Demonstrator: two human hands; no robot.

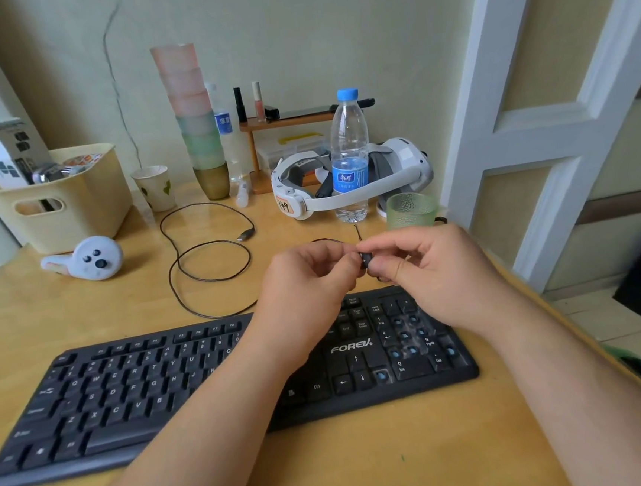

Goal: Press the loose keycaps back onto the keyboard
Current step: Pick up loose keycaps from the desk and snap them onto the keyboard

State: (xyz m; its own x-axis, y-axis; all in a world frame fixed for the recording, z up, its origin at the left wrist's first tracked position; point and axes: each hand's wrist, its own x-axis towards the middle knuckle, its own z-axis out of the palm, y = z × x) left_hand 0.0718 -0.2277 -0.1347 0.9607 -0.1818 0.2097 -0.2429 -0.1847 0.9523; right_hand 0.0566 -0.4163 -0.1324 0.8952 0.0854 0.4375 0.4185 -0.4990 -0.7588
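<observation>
A black keyboard (pixel 138 390) lies across the wooden desk (pixel 369 463). Several key spots on its number pad (pixel 409 341) and the right-arrow spot show bare blue stems without caps. Above the keyboard's right end both hands meet. My right hand (pixel 429 268) pinches a small black keycap (pixel 365 260) between thumb and fingers. My left hand (pixel 310 282) has its fingers curled with the fingertips at the same keycap; how much it holds is hard to tell. Both forearms cover part of the keyboard.
A black USB cable (pixel 203 253) loops behind the keyboard. Further back stand a green textured cup (pixel 411 209), a water bottle (pixel 348 155), a white headset (pixel 352 178), a white controller (pixel 88 259), a yellow basket (pixel 59 203), a paper cup (pixel 155 187) and stacked cups (pixel 196 122).
</observation>
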